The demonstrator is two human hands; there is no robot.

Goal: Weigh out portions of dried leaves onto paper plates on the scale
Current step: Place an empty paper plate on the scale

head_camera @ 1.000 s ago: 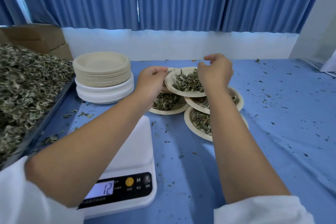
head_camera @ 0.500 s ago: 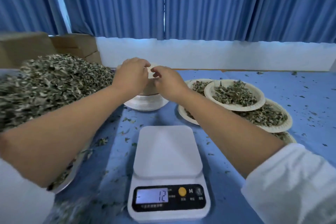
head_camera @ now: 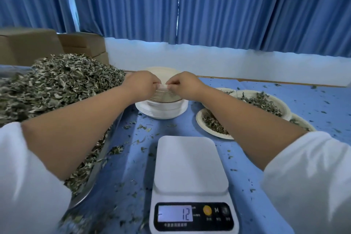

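A stack of paper plates (head_camera: 164,107) stands behind the white scale (head_camera: 190,175), whose platform is bare and whose display reads 12. My left hand (head_camera: 141,83) and my right hand (head_camera: 185,84) meet at the near top rim of the stack, and both pinch the edge of the topmost plate. A large heap of dried leaves (head_camera: 55,89) fills a metal tray (head_camera: 85,194) on the left. Filled paper plates (head_camera: 264,102) overlap at the right, partly hidden by my right forearm.
Loose leaf crumbs are scattered over the blue tablecloth (head_camera: 313,112). Cardboard boxes (head_camera: 57,47) stand at the back left behind the heap. Blue curtains and a white wall close off the far side of the table.
Both hands left the filled plate at the right and moved left to the plate stack. They now pinch its top rim. The view has swung left too.
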